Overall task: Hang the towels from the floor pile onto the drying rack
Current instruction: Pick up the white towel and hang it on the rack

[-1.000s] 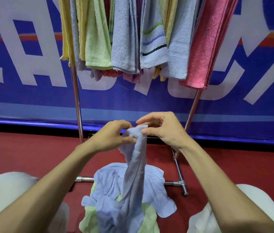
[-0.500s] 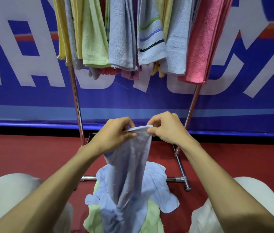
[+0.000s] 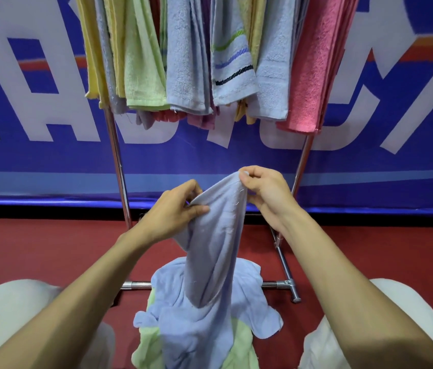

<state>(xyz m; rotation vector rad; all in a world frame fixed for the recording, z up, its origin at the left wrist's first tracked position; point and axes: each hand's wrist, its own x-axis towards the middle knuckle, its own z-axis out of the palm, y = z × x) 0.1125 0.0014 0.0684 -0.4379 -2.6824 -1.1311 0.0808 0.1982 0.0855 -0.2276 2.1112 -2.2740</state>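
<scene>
Many towels are already hung on the drying rack [image 3: 118, 166]. A light-blue towel [image 3: 211, 251] is pinched at its top edge by the left hand [image 3: 172, 213] and right hand [image 3: 264, 191], its tail trailing into the floor pile [image 3: 239, 344], where towels remain to be hung.

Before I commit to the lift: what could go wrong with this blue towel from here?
1. Both the left hand and right hand pinch only the top edge of the blue towel; that narrow grip might slip.
2. Its lower end lies on the floor pile, so lifting may drag the green towel along.
3. The hung towels crowd the drying rack; squeezing in could dislodge one.
</scene>
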